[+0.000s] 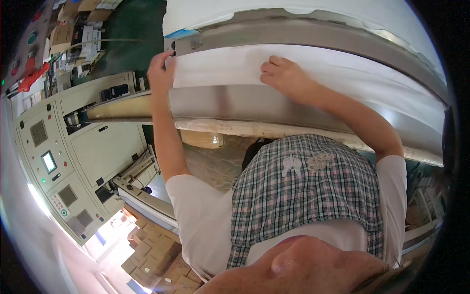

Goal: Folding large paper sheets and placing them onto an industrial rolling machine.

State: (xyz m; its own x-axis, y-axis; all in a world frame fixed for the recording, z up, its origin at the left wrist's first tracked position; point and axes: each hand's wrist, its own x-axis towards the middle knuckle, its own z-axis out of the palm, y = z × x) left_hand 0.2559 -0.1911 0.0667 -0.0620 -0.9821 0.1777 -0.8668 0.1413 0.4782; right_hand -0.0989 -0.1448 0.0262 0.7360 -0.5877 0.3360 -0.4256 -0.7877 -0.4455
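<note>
A long strip of white fabric [220,66] lies across a metal machine bed, smooth at its left end and rippled into soft folds toward the right. At its left end, my left hand [160,73] is closed on the fabric's edge, with the fingertips partly hidden. My right hand [289,79] rests on the strip near its middle, the fingers bent and pinched together against the fabric. Behind the strip runs a grey metal bar [274,35]. A small blue piece [182,33] sits at the bar's left end.
More white material [210,12] lies beyond the bar. A padded rail [254,130] runs between me and the metal bed. On the left stands a pale machine cabinet [105,152] with a small screen. Cardboard boxes [152,250] are stacked at lower left, and a red-handled tool [35,77] hangs at upper left.
</note>
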